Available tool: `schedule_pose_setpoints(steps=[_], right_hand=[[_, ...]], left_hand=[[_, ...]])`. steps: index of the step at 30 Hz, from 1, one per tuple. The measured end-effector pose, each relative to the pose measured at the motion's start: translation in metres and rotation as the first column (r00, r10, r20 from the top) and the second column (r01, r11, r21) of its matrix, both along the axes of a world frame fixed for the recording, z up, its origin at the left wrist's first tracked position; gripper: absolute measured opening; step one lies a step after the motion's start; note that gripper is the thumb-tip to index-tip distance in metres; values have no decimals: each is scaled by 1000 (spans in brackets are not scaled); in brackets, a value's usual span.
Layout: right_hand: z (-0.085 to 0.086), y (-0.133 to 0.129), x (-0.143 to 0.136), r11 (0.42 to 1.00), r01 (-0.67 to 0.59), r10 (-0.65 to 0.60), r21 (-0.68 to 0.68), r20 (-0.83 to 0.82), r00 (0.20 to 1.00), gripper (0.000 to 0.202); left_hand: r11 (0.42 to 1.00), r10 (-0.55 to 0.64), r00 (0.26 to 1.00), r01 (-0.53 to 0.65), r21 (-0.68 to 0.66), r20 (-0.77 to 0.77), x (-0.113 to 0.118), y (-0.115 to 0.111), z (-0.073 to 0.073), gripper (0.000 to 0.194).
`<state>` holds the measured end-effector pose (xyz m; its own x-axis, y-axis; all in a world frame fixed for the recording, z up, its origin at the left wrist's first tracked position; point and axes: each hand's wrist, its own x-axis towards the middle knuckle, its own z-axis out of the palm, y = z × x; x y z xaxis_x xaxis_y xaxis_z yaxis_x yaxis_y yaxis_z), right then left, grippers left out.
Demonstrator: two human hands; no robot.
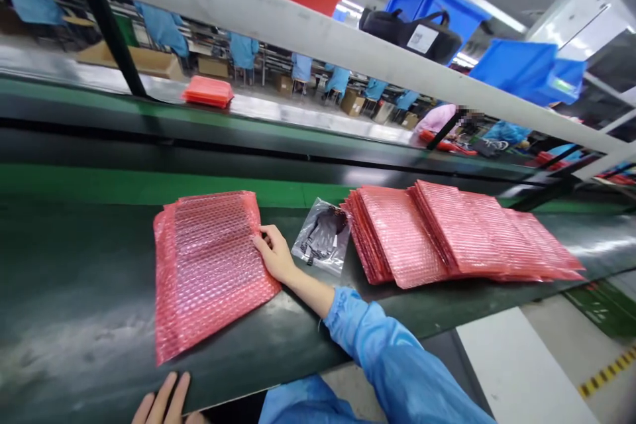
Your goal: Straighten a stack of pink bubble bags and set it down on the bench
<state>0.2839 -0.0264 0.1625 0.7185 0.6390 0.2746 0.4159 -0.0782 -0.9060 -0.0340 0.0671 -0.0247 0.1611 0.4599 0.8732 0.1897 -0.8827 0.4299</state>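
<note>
A stack of red bubble-wrap bags [213, 265] lies on the dark green work surface in front of me. At its right edge, my right hand [275, 255] grips a bubble-wrap bag, thumb on top and fingers curled at the side. My left hand [166, 403] shows only its fingers at the bottom of the view; they are stretched out on the near edge of the surface, below the stack and apart from it. Just right of my right hand is a clear plastic bag [322, 236] with a dark item inside, perhaps a cable.
Several more red bubble-wrap bags [467, 232] lie fanned out to the right. A small orange-red stack [207, 91] sits on the far ledge. Overhead, a shelf beam [318, 26] carries blue bins [517, 69] and a black case [427, 38]. A person in pink [437, 119] is farther back.
</note>
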Motion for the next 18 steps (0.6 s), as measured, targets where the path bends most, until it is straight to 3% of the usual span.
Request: schedule_pose_setpoints(steps=[2,3,7,18], right_hand=[[0,0,1,1000,-12,12,12,-3,1000,26],[0,-1,1,1000,-16,16,19,-3,1000,27],[0,0,4,998,-17,17,64,5,1000,35],[2,0,12,995,20,-16,99,-40,999,47]], left_hand=[[936,105,994,-103,336,13,-2,-10,9,61],[905,144,990,-128,406,-9,-2,-15,14,58],[941,166,980,-123,314,-113,-2,-35,31,58],[990,99,966,-72,118,-239,8,-56,59,56]])
